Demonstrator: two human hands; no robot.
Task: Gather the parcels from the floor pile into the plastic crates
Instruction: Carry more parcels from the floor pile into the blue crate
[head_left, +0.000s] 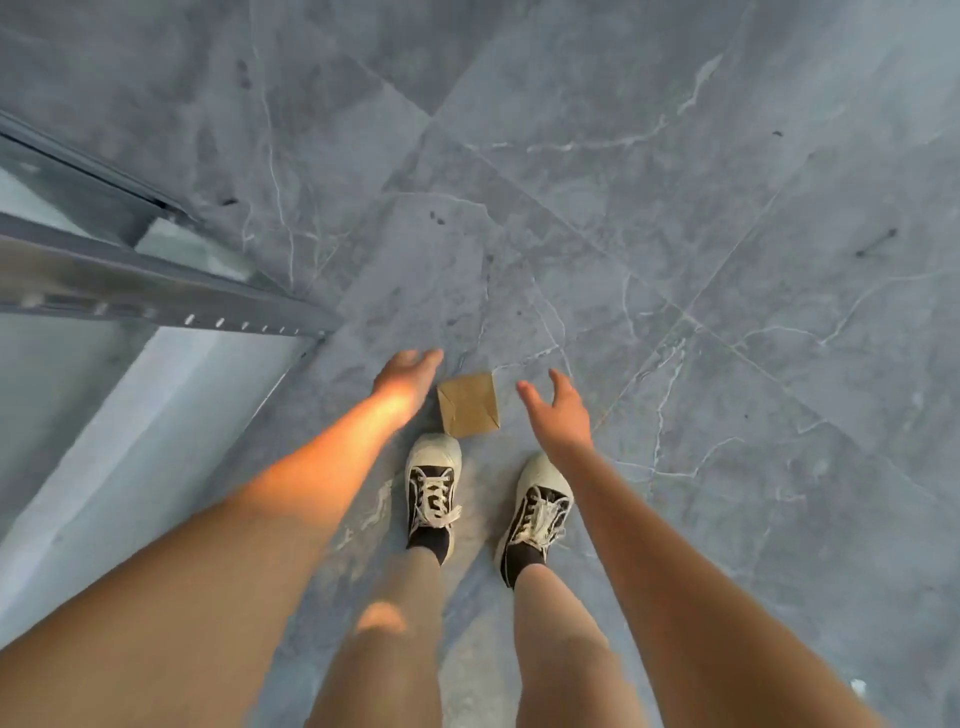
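Grey marble floor (623, 208), one small brown parcel (469, 404) just ahead of the shoes (432, 488).
Left hand (408, 371) and right hand (558, 410) flank the parcel, both released, touching nothing; a one-sided squeeze could skid it away.

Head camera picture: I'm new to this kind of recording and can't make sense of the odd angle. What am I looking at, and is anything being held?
The camera sits on a person's head and looks down, so you see their own arms, legs and feet. The left hand and the right hand both reach down with fingers spread, and neither holds anything. Between them, on the grey marble-patterned tile floor, lies one small brown cardboard parcel, just ahead of the black-and-white lace-up sneakers. The hands flank the parcel but do not clearly touch it. At left stands a grey metal shelf frame with a row of slots. No crates or parcel pile show in this view.
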